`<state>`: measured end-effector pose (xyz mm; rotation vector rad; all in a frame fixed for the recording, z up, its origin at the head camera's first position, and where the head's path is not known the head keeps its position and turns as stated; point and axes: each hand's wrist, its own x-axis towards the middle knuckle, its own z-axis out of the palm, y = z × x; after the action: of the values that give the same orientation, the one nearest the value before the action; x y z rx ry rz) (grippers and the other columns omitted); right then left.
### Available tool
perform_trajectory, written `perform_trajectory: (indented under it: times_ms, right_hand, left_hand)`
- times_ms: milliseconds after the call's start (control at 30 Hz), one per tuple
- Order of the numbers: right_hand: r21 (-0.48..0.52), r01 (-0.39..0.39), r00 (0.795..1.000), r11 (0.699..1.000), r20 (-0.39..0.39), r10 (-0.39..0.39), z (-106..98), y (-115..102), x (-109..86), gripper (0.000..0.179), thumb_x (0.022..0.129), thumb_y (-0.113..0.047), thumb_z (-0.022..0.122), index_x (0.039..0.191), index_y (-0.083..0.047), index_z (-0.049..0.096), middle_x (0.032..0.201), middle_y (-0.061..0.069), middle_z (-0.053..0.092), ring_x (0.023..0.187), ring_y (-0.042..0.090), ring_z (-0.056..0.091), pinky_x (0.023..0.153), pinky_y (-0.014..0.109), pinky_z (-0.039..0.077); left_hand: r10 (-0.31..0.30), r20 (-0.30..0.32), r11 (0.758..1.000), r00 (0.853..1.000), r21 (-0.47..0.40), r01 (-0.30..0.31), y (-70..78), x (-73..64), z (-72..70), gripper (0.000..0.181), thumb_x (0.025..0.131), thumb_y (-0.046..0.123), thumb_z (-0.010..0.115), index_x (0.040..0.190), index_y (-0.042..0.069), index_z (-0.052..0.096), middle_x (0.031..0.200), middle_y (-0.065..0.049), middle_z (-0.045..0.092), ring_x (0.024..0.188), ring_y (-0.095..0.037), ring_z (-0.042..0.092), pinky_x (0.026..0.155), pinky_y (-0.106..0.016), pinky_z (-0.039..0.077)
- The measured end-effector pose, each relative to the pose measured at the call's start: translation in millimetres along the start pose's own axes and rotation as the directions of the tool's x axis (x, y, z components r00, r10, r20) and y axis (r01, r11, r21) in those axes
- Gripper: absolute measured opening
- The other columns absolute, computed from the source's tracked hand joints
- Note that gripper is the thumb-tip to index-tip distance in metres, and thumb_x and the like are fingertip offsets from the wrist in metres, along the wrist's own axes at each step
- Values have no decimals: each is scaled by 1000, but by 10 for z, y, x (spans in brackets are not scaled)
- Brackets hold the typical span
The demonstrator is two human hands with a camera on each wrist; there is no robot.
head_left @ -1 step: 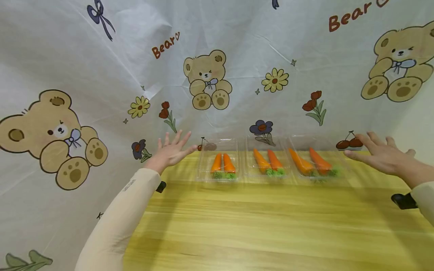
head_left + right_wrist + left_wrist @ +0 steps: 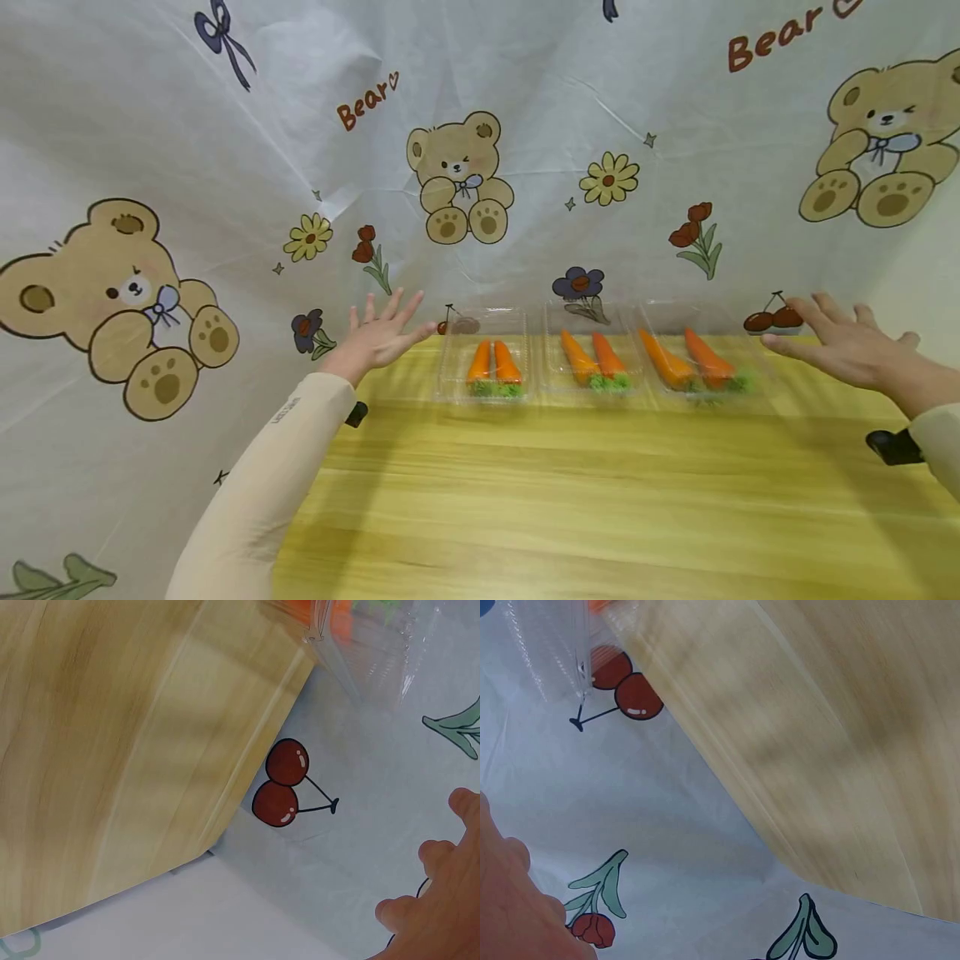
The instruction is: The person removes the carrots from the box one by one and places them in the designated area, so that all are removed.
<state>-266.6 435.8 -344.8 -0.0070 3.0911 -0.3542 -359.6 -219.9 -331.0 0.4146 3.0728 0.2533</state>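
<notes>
My left hand [image 2: 377,337] is held up, fingers spread, left of three clear plastic boxes and apart from them. Off to their right, my right hand [image 2: 851,342] is likewise raised with spread fingers and holds nothing. The left box [image 2: 446,367] contains two orange carrots [image 2: 507,362] with green tops. Two more carrots [image 2: 579,357] lie in the middle box [image 2: 550,367]. A third pair of carrots [image 2: 666,360] leans apart in the right box [image 2: 759,371]. Whether the lids are closed I cannot tell. Each wrist view catches only part of its hand and a box corner.
The boxes stand in a row along the back of a wooden table [image 2: 585,492]. Behind them hangs a pale cloth [image 2: 525,67] printed with bears, flowers and cherries, which also covers the left side. A dark wrist-camera piece [image 2: 895,447] sits below the right wrist.
</notes>
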Motion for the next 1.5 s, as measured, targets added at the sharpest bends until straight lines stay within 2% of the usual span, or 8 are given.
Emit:
perform_trajectory:
  times_ms: [267,467,767,933,1133,1267,1500]
  right_hand:
    - [13,-2,1000,1000,-5,2,15,-43,36,106,99,-75,37,163,-7,-12,160,36,-24,133,77,-18,85,100,-7]
    - [3,16,1000,1000,-8,-16,42,-95,76,103,99,-75,37,164,-8,-8,161,35,-22,133,79,-12,84,101,-4]
    - [-20,61,997,998,-53,-62,49,-191,107,99,100,-72,37,166,-12,-5,164,36,-14,136,78,-2,86,100,3]
    - [3,93,992,996,-84,-92,58,-280,120,96,101,-69,39,166,-11,-2,165,37,-7,135,78,5,83,99,12]
    - [10,113,988,994,-108,-111,93,-387,181,98,101,-69,42,165,-6,4,163,40,2,133,77,13,80,97,22]
    - [15,138,985,990,-107,-135,106,-437,205,95,102,-66,43,165,-4,7,163,41,6,133,75,19,83,96,26]
    - [61,175,978,983,-128,-166,74,-542,218,92,104,-62,44,165,-4,9,163,40,7,135,72,21,87,95,24]
  left_hand:
    - [-7,-8,1000,1000,-6,7,-16,-2,-11,87,92,88,17,163,45,-7,173,0,-15,152,-50,-24,115,-74,-25]
    - [-11,-13,1000,1000,-15,11,-35,-19,-29,92,90,90,21,165,41,-3,174,-1,-12,152,-50,-23,116,-75,-24]
    - [-23,-43,999,999,-31,21,-56,-18,40,87,91,88,26,161,49,-10,174,-2,-10,153,-50,-22,115,-76,-24]
    - [-21,-55,997,998,-78,17,-58,-37,104,87,93,86,30,161,49,-9,174,-2,-10,154,-50,-21,115,-77,-23]
    - [-22,-123,988,992,-157,3,-71,-55,169,90,93,83,39,164,45,0,175,-8,-1,154,-54,-12,114,-79,-21]
    - [-33,-138,980,990,-198,5,-61,-58,210,91,93,80,45,166,42,5,175,-12,1,154,-56,-7,114,-82,-16]
    - [-9,-152,954,988,-296,-37,39,-14,227,91,94,70,57,166,38,12,175,-12,4,155,-56,-2,115,-84,-7]
